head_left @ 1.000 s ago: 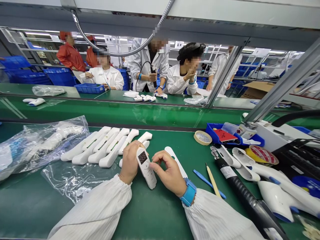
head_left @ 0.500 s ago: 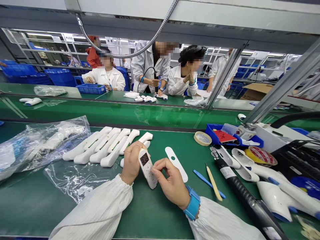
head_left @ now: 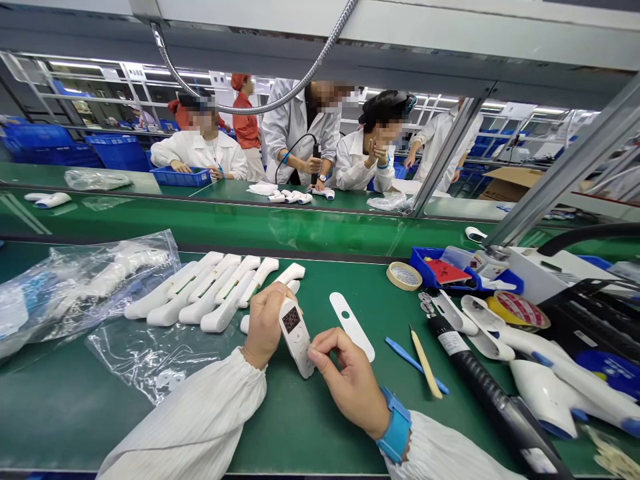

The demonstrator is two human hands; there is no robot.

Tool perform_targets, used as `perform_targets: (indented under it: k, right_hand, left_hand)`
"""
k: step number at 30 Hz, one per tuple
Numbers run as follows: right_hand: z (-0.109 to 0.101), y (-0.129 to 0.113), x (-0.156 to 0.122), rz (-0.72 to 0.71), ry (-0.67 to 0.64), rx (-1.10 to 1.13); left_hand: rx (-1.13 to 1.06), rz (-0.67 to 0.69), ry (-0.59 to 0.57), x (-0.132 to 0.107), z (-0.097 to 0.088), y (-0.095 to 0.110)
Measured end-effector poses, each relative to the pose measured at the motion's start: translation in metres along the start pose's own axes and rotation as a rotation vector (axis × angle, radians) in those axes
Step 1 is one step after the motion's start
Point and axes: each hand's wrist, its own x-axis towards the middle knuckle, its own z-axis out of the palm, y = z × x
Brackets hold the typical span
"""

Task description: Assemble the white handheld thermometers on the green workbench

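Left hand (head_left: pixel 264 325): we see its fingers clamped round the white thermometer (head_left: pixel 296 337), display up, above the green bench (head_left: pixel 310 427).
Right hand (head_left: pixel 350 383): thumb and forefinger pinched on the thermometer's lower end.
Cover plate (head_left: pixel 351 325): lying flat, at 2 o'clock from the thermometer.
Thermometer row (head_left: pixel 210 293): at 10 o'clock from our left hand.

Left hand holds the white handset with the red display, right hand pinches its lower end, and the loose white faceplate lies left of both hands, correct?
No: the head view shows the faceplate lying right of the handset, just beyond the right hand. The left hand holding and the right hand's pinch are as you say.
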Motion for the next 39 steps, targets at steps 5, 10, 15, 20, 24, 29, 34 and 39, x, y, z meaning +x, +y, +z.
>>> perform_targets:
  k: [5,10,15,20,24,29,34,39]
  right_hand:
    - [-0.003,-0.003,0.0,-0.042,0.001,-0.129]
    - [-0.011,-0.014,0.007,-0.137,-0.058,-0.309]
    - [-0.012,-0.021,0.019,-0.333,-0.166,-0.756]
    - [-0.009,-0.019,0.021,-0.514,-0.172,-1.062]
    - [-0.011,-0.019,0.017,-0.519,-0.186,-1.018]
    - [-0.01,-0.018,0.008,-0.456,-0.153,-0.931]
    - [-0.004,-0.016,-0.003,-0.408,-0.115,-0.902]
    - [0.0,-0.016,-0.008,-0.395,-0.095,-0.89]
  left_hand:
    - [0.005,-0.003,0.006,0.0,0.0,0.0]
    - [0.007,-0.005,0.006,0.0,0.001,0.001]
    - [0.024,0.006,0.012,-0.001,0.002,0.003]
    - [0.041,0.009,0.017,0.001,0.002,0.001]
    - [0.056,0.033,0.017,-0.001,0.002,0.0]
    - [0.063,0.042,0.018,-0.004,0.004,0.003]
    - [0.065,0.05,0.032,-0.005,0.005,0.004]
    - [0.059,0.057,0.037,-0.005,0.005,0.004]
